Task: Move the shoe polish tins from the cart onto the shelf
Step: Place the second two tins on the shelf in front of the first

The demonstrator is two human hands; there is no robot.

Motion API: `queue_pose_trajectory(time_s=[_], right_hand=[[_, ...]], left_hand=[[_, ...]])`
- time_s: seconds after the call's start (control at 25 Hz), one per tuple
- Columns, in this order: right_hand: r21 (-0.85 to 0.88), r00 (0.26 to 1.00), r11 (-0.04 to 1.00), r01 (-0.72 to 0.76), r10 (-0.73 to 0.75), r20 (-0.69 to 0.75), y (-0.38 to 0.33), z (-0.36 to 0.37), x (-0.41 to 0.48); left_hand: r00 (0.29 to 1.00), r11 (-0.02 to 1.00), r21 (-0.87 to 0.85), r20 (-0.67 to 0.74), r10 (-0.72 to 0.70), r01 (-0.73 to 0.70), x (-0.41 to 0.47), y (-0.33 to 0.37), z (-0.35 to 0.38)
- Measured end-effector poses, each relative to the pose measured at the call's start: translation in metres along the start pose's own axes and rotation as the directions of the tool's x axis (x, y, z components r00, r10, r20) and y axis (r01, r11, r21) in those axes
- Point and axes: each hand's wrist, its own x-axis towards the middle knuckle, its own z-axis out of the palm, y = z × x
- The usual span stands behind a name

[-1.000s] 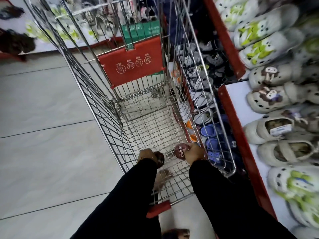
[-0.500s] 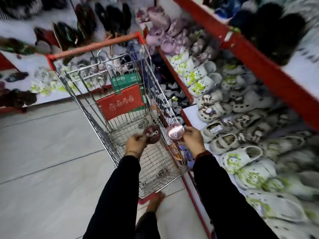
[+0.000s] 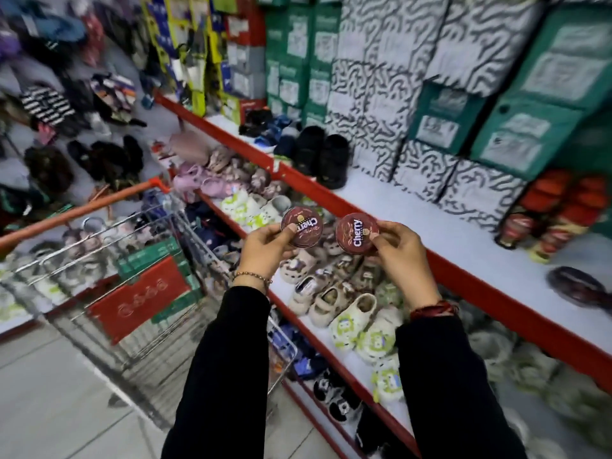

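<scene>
**Both tins up out of the cart, level with the shelf**

While you hold one Cherry shoe polish tin in each hand, both now sit in the air over the lower rows of children's clogs, no longer down in the cart basket where they were a second ago. The left tin [image 3: 301, 228] is pinched by its rim in your left hand [image 3: 265, 250], thumb on the printed lid, label turned sideways. The right tin [image 3: 357, 233] is pinched the same way in your right hand [image 3: 402, 256], lid facing you. The two tins are just beside each other, not touching.

That lift has carried them out of the wire shopping cart [image 3: 139, 260], which now lies low on your left, and your view has swung up to the white shelf board with the red edge [image 3: 397, 207]. That means the carrying step is mostly done and placing is what remains. A stack of similar red tins [image 3: 516, 226] stands further right on that board, near the orange ones, so that looks like the likely spot. Bare board lies in front of the patterned shoe boxes [image 3: 430, 160], and a dark shoe [image 3: 576, 288] rests at the far right.
</scene>
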Motion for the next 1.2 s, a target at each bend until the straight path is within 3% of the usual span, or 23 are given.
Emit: queue_pose_trajectory(time_s=[0.2, 0.44, 0.64, 0.84, 1.2], right_hand=[[0.080, 0.978, 0.997, -0.017, 0.033, -0.204, -0.015, -0.098, -0.013], [0.073, 0.885, 0.994, -0.075, 0.101, -0.454, -0.008, -0.201, -0.046], [-0.027, 0.781, 0.977, -0.213, 0.154, -0.606, 0.016, -0.263, -0.068], [-0.101, 0.730, 0.912, -0.398, 0.248, -0.637, 0.037, -0.300, -0.081], [-0.155, 0.734, 0.850, -0.504, 0.327, -0.595, 0.049, -0.311, -0.086]], left_hand=[[0.973, 0.999, 0.009, 0.228, 0.041, -0.044, -0.017, 0.031, 0.092], [0.877, 0.987, 0.118, 0.479, 0.043, -0.113, -0.038, 0.031, 0.207], [0.749, 0.892, 0.294, 0.659, 0.070, -0.342, -0.059, 0.019, 0.276], [0.677, 0.744, 0.495, 0.732, -0.080, -0.448, -0.068, -0.001, 0.323], [0.526, 0.581, 0.526, 0.829, -0.189, -0.621, -0.066, -0.011, 0.345]])
